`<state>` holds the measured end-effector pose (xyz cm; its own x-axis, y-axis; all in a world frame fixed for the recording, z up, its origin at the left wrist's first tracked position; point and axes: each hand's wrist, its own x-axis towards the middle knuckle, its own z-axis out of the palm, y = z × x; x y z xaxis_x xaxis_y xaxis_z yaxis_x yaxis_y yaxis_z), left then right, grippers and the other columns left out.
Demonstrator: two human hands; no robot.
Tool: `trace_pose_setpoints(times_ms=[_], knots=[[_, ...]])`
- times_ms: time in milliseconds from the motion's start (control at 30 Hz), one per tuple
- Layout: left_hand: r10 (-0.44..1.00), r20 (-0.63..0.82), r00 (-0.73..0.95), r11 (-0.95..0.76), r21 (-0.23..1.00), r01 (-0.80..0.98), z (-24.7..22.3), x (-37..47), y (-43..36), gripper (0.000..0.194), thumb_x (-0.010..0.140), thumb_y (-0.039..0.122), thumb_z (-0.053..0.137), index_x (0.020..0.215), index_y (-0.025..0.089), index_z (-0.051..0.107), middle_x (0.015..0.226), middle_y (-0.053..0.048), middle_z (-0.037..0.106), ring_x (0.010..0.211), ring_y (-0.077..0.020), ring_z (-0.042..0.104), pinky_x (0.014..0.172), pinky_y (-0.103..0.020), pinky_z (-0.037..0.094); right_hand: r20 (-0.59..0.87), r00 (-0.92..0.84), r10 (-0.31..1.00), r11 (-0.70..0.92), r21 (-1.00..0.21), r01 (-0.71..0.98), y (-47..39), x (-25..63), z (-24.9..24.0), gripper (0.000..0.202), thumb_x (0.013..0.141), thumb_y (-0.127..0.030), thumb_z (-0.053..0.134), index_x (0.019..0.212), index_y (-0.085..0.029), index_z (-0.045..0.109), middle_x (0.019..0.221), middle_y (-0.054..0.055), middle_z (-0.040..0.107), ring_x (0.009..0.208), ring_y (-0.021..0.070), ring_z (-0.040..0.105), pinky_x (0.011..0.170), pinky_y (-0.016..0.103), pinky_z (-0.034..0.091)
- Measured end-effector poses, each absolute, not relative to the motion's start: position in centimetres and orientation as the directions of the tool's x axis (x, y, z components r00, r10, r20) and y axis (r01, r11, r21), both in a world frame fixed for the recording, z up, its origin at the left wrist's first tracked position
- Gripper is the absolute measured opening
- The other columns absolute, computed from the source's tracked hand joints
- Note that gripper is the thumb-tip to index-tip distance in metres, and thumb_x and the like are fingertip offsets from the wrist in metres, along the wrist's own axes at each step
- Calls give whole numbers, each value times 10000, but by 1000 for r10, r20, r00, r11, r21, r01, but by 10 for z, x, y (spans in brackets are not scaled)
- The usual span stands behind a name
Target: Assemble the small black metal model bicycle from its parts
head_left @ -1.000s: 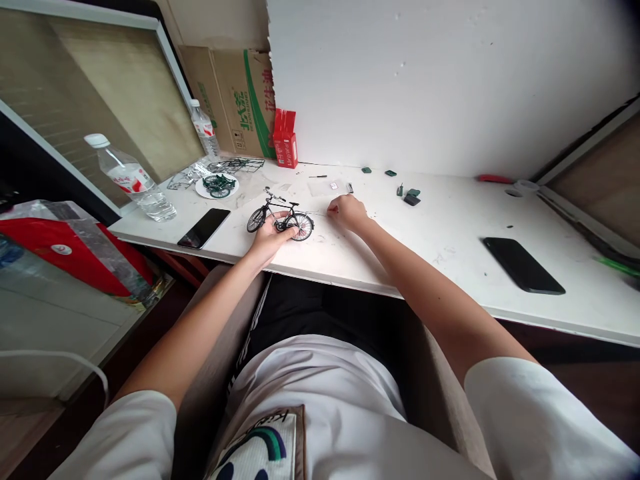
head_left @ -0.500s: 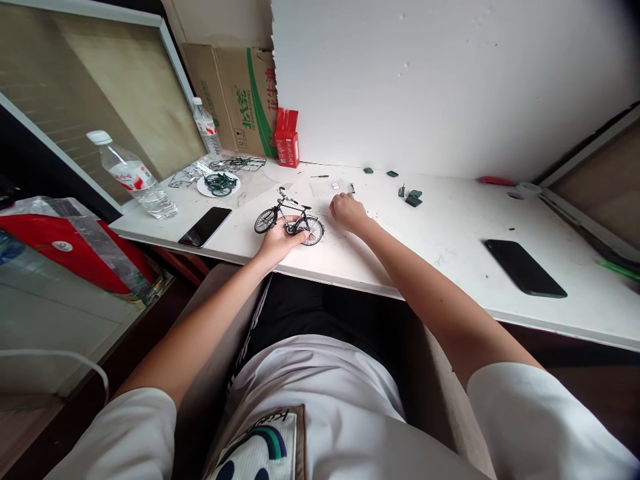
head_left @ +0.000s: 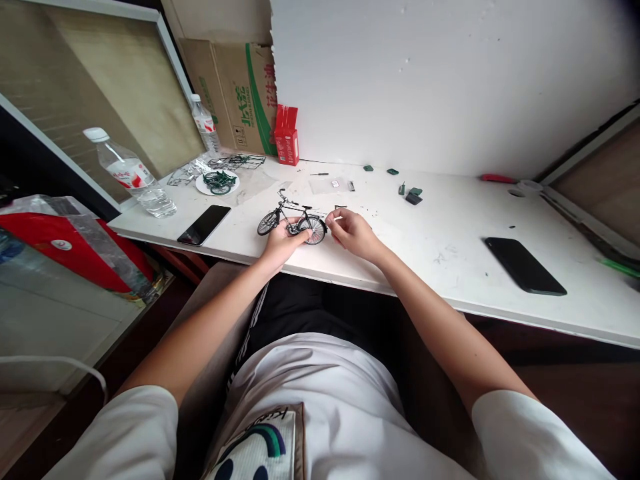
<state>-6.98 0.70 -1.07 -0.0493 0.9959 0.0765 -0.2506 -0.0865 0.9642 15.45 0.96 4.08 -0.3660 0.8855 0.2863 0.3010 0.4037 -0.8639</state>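
A small black model bicycle [head_left: 293, 219] is upright near the table's front edge, its handlebar to the left. My left hand [head_left: 284, 245] grips it from below and behind, with the thumb by the rear wheel. Just right of that wheel is my right hand [head_left: 350, 232], its thumb and fingertips pinched together at the rear end of the bicycle. Whatever sits between those fingertips is too small to make out. A small dark piece [head_left: 341, 207] shows just above my right fingers.
White table [head_left: 430, 267] with phones [head_left: 204, 225] [head_left: 525, 267] left and right. Bottles [head_left: 137, 180], a plate [head_left: 237, 185] with green model parts, a red box [head_left: 287, 137] and a carton [head_left: 230, 100] stand at the left. Dark green pieces [head_left: 413, 196] lie at the back.
My right hand has turned and come nearer the front edge, with its fingertips now at the rear wheel. My left hand and the bicycle have shifted very slightly right.
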Motion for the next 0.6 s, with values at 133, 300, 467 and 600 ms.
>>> trace_pose_setpoints(times_ms=[133,300,467,600], knots=[[995,100,-30,-104,954,-280,-17,-73,13,639,697,321,1010,1212,173,662,1127,-102,827,1024,-253,819,1054,-517,665,251,-301,920,365,-831,420,24,178,41,439,957,-652,796,887,-228,702,596,-34,564,541,129,395,582,314,322],[994,102,-40,-109,961,-253,-17,-71,10,652,684,312,1018,1213,174,663,1053,-85,837,939,-252,830,1043,-529,673,213,-365,906,327,-900,287,20,174,40,513,946,-740,767,981,-233,704,598,-49,553,529,124,383,564,304,305],[994,100,-39,-106,969,-222,-14,-67,4,673,660,284,1033,1217,172,673,1069,-90,855,914,-253,839,1040,-520,682,269,-467,842,405,-887,220,6,147,33,518,1003,-753,679,1025,-236,682,648,-36,597,573,141,448,601,305,363],[992,125,-20,-126,973,-195,-16,-69,4,669,672,288,1029,1229,171,676,1160,-118,845,1011,-275,840,1071,-527,672,267,-484,833,405,-891,204,3,140,27,514,1007,-756,662,1025,-243,673,658,-35,603,597,152,477,619,306,389]])
